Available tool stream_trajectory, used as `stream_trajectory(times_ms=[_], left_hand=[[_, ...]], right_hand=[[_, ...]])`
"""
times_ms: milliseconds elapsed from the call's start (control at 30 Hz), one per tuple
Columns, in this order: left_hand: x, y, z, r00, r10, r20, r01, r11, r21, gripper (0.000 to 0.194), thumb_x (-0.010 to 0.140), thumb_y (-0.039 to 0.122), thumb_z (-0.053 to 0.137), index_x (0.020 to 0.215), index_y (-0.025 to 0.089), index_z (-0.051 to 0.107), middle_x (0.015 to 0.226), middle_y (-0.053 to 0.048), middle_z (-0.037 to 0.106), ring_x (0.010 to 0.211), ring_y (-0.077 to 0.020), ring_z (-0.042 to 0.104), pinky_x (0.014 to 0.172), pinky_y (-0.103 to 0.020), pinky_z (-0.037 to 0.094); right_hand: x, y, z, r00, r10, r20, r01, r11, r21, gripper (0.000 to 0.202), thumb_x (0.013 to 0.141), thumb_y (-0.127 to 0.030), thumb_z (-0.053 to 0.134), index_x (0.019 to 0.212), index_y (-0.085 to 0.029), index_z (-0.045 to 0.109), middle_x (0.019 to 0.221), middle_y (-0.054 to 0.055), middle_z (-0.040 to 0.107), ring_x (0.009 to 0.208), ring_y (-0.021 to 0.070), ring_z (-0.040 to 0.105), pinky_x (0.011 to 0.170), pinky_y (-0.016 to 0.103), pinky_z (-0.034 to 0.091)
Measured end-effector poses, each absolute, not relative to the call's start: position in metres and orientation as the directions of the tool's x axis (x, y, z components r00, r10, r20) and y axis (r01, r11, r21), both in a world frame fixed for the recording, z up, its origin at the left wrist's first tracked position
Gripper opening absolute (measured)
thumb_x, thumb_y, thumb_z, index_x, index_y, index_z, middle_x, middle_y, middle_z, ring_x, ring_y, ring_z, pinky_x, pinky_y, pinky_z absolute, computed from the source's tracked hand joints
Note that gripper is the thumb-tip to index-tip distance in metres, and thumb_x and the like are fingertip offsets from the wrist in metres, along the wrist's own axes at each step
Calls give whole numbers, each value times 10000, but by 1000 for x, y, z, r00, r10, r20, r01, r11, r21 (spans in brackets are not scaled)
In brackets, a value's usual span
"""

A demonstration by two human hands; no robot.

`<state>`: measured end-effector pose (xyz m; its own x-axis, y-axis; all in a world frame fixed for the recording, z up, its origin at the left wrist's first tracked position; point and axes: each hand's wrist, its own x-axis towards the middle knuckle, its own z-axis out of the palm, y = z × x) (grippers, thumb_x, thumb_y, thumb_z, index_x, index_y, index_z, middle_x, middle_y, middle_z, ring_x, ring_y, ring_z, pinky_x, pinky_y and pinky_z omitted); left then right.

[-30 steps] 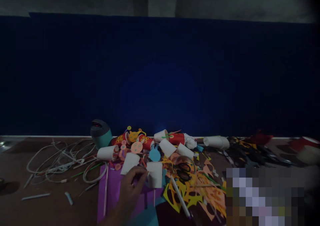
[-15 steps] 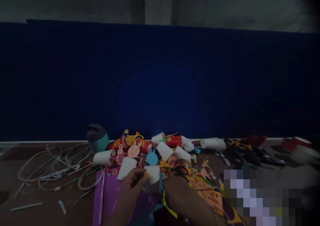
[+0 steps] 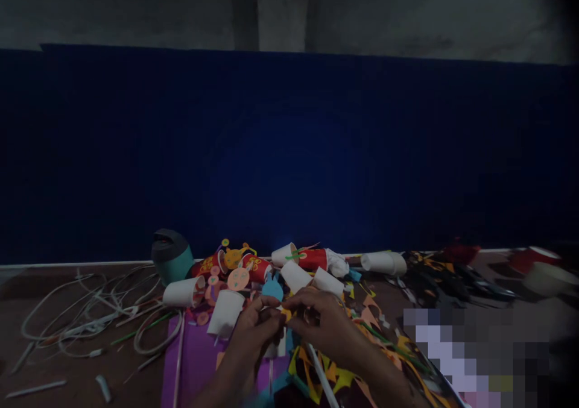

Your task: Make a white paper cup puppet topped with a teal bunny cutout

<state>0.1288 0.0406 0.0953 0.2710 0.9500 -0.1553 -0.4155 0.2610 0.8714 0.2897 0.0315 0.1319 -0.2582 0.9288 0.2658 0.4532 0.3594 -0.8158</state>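
Observation:
My left hand (image 3: 259, 329) and my right hand (image 3: 316, 319) meet at the lower centre, fingertips almost touching. Between them a small orange paper piece (image 3: 286, 315) is pinched by the right fingers; what the closed left fingers hold is too small to name. Beneath the hands a white paper piece (image 3: 277, 346) is partly hidden. Left of my left hand a white paper cup (image 3: 226, 313) leans over a purple sheet (image 3: 194, 351). A blue paper rabbit head (image 3: 272, 288) lies just beyond the fingers.
A teal bottle (image 3: 175, 263) stands at the back left, beside tangled white cable (image 3: 108, 299). Red cups (image 3: 313, 258) and white cups (image 3: 296, 275) lie along the back. Coloured scraps (image 3: 339, 366) cover the right, near black items (image 3: 470, 284). A blue panel (image 3: 289, 155) rises behind.
My right hand has come up and turned inward to meet my left hand, and the orange piece is now between them. My left hand has shifted slightly right. The white cup there is now mostly covered.

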Motion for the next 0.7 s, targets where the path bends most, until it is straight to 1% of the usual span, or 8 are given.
stream_trajectory(times_ms=[100, 267, 333, 433, 533, 600, 700], left_hand=[[133, 45, 99, 302, 945, -122, -420, 247, 873, 279, 666, 233, 747, 872, 169, 570, 614, 48, 553, 537, -61, 465, 517, -166, 337], [132, 50, 100, 324, 942, -82, -379, 209, 901, 271, 672, 300, 752, 856, 171, 601, 613, 38, 547, 537, -76, 465, 514, -179, 335], [130, 51, 100, 310, 950, -49, -321, 153, 934, 244, 681, 324, 738, 826, 171, 614, 626, 25, 560, 553, -92, 475, 529, -193, 350], [127, 52, 101, 281, 960, 5, -223, 60, 973, 247, 672, 353, 734, 804, 171, 630, 646, 17, 568, 586, -112, 484, 572, -212, 375], [127, 53, 102, 242, 970, 15, -127, 17, 992, 264, 651, 386, 732, 775, 174, 635, 655, 14, 565, 590, -124, 480, 562, -221, 374], [128, 54, 102, 218, 976, 22, -69, -7, 998, 255, 651, 401, 719, 727, 172, 635, 653, 8, 564, 591, -132, 483, 549, -225, 371], [130, 54, 101, 193, 980, 45, -25, -40, 999, 249, 665, 407, 701, 663, 171, 623, 630, 8, 556, 592, -136, 485, 543, -227, 369]], right_hand=[[297, 34, 134, -242, 917, 317, 462, 396, -794, 162, 752, -151, 635, 880, -220, 708, 843, 6, 670, 759, 144, 579, 635, 217, 419], [300, 36, 135, -268, 897, 351, 426, 437, -792, 127, 785, -184, 633, 857, -219, 732, 786, 12, 672, 694, 133, 577, 625, 226, 418], [300, 39, 130, -229, 915, 331, 390, 398, -830, 121, 800, -207, 619, 808, -204, 740, 746, 18, 666, 686, 137, 581, 615, 228, 419], [299, 45, 121, -133, 967, 215, 288, 245, -926, 187, 811, -302, 611, 763, -171, 734, 638, 14, 627, 600, 132, 555, 549, 228, 409], [297, 48, 116, -112, 986, 125, 176, 144, -974, 240, 791, -364, 619, 739, -160, 733, 591, 1, 596, 546, 119, 524, 515, 223, 396], [294, 47, 117, -113, 984, 135, 159, 152, -976, 236, 770, -363, 636, 694, -162, 733, 602, 3, 601, 564, 119, 521, 521, 220, 393], [290, 44, 121, -137, 974, 183, 217, 210, -954, 201, 758, -321, 642, 680, -165, 741, 609, 9, 617, 591, 124, 522, 531, 218, 391]])
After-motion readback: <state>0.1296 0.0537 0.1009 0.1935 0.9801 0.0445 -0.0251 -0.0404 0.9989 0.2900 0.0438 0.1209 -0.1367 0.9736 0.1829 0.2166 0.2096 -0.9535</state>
